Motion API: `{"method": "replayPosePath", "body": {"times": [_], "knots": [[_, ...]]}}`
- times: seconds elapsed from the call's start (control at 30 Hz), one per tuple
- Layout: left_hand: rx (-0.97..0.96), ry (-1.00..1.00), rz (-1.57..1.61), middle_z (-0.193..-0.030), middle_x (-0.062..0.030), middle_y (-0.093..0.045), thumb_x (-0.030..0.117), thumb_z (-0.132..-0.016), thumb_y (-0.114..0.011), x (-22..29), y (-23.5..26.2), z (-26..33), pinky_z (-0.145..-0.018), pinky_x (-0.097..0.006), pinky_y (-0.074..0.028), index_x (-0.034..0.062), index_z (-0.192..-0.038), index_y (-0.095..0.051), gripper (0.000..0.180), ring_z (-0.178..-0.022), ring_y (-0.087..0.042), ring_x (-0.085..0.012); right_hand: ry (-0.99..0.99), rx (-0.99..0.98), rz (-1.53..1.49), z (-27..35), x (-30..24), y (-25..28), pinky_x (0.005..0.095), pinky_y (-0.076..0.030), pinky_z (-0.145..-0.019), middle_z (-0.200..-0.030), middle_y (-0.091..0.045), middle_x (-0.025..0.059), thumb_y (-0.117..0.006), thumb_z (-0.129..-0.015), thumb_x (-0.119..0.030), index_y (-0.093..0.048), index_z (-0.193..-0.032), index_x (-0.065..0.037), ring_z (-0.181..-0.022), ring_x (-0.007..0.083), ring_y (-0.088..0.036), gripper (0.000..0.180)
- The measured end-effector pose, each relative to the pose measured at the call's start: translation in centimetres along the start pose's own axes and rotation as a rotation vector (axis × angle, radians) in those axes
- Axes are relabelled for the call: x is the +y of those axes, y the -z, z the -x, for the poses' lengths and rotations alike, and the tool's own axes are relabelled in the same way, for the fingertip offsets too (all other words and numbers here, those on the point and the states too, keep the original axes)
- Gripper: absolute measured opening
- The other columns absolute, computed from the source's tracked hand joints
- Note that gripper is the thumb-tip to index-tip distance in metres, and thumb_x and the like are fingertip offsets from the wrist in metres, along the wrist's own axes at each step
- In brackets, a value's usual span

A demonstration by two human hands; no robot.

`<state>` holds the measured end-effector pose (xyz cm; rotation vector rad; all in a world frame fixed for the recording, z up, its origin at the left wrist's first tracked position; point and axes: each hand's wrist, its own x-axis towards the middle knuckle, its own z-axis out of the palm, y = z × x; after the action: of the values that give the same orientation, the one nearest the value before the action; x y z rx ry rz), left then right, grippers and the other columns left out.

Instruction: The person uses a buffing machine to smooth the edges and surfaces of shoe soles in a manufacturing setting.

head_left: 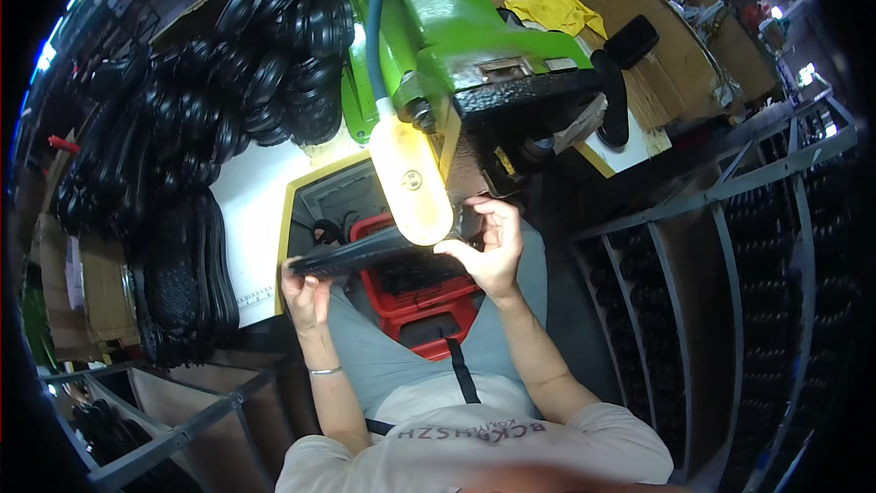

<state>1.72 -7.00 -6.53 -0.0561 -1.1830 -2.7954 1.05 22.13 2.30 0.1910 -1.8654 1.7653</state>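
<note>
A long black shoe sole (351, 257) is stretched between my two hands, under the lamp and in front of the green machine (456, 14). My left hand (306, 297) grips its left end, thumb and fingers closed at the tip. At the other end, my right hand (493, 251) pinches the sole beside the machine's working head, fingers bent. A glowing yellow-white lamp (409, 178) on a blue-grey cable hides part of the sole's right end and what it touches there.
Black soles (301, 36) are heaped on the white table (246, 210) at the left. Below the sole, a red crate (392, 310) stands between my knees. Metal racks (639, 265) of black soles stand at the right. A yellow cloth (561, 14) lies by cardboard behind the machine.
</note>
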Motion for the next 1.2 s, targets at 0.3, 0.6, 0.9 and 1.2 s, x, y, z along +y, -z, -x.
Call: {"method": "replayPosePath", "body": {"times": [0.3, 0.6, 0.9, 1.2], "knots": [[-0.068, 0.135, -0.385, -0.09, -0.0029, -0.057, 0.008, -0.076, -0.079, 0.1, -0.1, 2.0, -0.079, -0.026, -0.046, 0.0044, -0.093, -0.053, 0.031, -0.083, -0.055, -0.0117, -0.379, -0.471, 0.787, 6.8, 5.0, 10.9, 0.0421, -0.049, -0.085, -0.114, -0.062, 0.02, -0.074, -0.077, -0.018, -0.063, -0.114, -0.003, -0.1, 0.0343, -0.062, 0.041], [-0.165, 0.258, 0.11, -0.093, -0.008, -0.059, 0.013, -0.068, -0.084, -8.7, -12.4, 0.5, -0.091, -0.043, -0.05, 0.0058, -0.098, -0.05, 0.045, -0.093, -0.062, -0.0248, -0.531, -0.013, -0.013, 6.7, 0.4, 17.8, 0.03, -0.049, -0.082, -0.101, -0.063, 0.0076, -0.084, -0.061, 0.001, -0.061, -0.103, -0.002, -0.097, 0.0158, -0.059, 0.048], [-0.46, 0.51, -0.114, -0.116, -0.0137, -0.059, 0.013, -0.089, -0.065, -17.3, -21.9, -1.8, -0.086, -0.04, -0.054, 0.0025, -0.133, -0.045, 0.049, -0.1, -0.062, -0.0222, 0.511, 0.429, 1.034, -8.9, -1.6, 26.5, 0.0384, -0.047, -0.079, -0.092, -0.062, 0.0103, -0.084, -0.058, -0.003, -0.063, -0.093, -0.004, -0.083, 0.0294, -0.057, 0.041], [-0.051, 0.733, -0.272, -0.087, -0.01, -0.064, 0.009, -0.089, -0.065, -17.0, -14.3, 2.8, -0.072, -0.037, -0.057, 0.0012, -0.104, -0.061, 0.017, -0.077, -0.064, -0.0196, 0.274, 0.18, 1.172, -17.0, 10.0, 27.1, 0.0385, -0.041, -0.087, -0.102, -0.062, 0.0055, -0.075, -0.073, -0.024, -0.067, -0.105, -0.008, -0.102, 0.0265, -0.054, 0.037]]}}
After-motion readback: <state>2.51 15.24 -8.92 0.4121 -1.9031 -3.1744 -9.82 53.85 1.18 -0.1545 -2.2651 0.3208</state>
